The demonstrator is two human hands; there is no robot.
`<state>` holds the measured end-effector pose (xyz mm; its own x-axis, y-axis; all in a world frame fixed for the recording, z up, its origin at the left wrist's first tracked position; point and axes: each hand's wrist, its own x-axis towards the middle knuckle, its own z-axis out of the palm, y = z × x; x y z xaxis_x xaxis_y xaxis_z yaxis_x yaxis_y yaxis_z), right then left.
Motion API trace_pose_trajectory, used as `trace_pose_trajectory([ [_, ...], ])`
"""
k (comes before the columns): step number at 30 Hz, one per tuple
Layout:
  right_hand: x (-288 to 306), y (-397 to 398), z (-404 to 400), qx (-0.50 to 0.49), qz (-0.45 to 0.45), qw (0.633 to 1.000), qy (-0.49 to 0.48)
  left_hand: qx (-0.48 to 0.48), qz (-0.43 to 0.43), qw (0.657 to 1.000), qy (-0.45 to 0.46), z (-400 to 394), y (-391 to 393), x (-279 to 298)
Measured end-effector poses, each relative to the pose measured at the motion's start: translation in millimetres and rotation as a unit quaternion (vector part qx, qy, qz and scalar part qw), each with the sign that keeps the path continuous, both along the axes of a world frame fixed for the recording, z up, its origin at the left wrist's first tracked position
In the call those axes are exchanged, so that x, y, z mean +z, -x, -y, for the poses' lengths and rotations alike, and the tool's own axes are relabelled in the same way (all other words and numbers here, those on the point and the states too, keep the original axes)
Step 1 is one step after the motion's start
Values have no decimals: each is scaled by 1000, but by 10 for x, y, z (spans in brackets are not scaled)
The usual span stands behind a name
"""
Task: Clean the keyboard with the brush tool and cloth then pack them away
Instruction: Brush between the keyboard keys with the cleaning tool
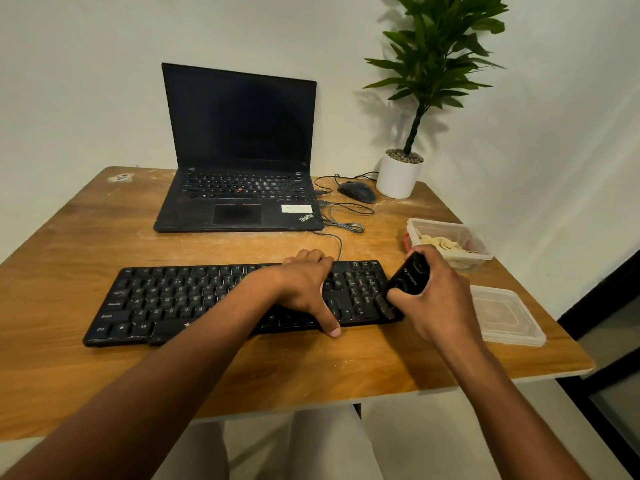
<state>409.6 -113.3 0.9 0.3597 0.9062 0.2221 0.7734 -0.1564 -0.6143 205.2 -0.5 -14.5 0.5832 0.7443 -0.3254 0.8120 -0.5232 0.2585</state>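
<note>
Now brushing step: right hand point(436, 299) grips brush tool point(403, 284), bristles on keyboard point(214, 299) number pad, lower centre-right. Left hand point(304, 289) spread flat, steadying keys. Cloth likely in container point(450, 242), right. Next: sweep bristles along rows.

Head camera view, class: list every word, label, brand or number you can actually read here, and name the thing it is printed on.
"ThinkPad": on the laptop palm rest, lower right corner.
"Ctrl", "Shift", "Alt" and letters such as "Q W E R T Y": on keys of the keyboard.
White sticker on the laptop: print too small to read.
White lettering on the brush tool that the right hand grips: too blurred to read.
</note>
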Motion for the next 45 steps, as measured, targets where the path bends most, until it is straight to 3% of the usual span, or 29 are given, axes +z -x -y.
trace_pose_trajectory([
  [3,86,-109,-12,-33,58,997,-24,-1,1,1000,2,-7,0,-5],
  [9,17,234,-72,71,-67,995,-37,1,0,1000,2,-7,1,-8],
  [14,51,92,-157,44,31,999,2,2,3,1000,3,-5,3,-6],
  [17,173,-48,-301,49,64,996,-31,0,5,1000,3,-2,1,-6],
  [22,169,80,-598,169,49,983,-59,1,10,1000,3,-10,10,-16],
  [26,104,169,-524,241,92,966,0,-1,17,1000,-2,-29,8,-35],
  [31,229,-19,-264,324,50,942,78,-3,18,1000,-6,-33,10,-48],
  [34,337,-71,-299,313,7,947,75,-6,13,1000,-3,-23,11,-36],
  [38,215,-5,-528,254,47,966,-6,-4,8,1000,-4,0,10,-9],
  [45,250,-17,-355,290,56,952,76,-2,17,1000,4,14,16,-15],
])
